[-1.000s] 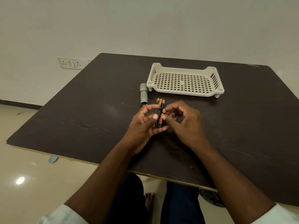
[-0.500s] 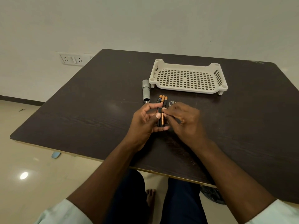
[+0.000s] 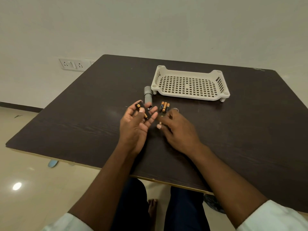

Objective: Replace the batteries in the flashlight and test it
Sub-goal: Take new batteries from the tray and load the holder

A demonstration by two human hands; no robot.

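Note:
A grey flashlight body (image 3: 148, 96) lies on the dark table (image 3: 86, 114), just left of the tray. Three black and orange batteries (image 3: 164, 106) lie side by side in front of the tray, and a small round cap (image 3: 175, 109) rests beside them. My left hand (image 3: 135, 126) is palm up and holds a black and orange battery bundle (image 3: 142, 111) between thumb and fingers. My right hand (image 3: 179, 130) hovers low over the table, and its thumb and fingers pinch a small orange-tipped battery (image 3: 160, 122), mostly hidden.
A cream perforated plastic tray (image 3: 190, 95) stands at the back of the table. A wall socket plate (image 3: 73, 64) is on the wall at left. The table's near edge runs above my legs, with a bare foot (image 3: 152, 208) on the tiled floor.
My hands were together on the battery bundle and have come apart. The left hand has moved left with the bundle; the right has drawn away with one battery.

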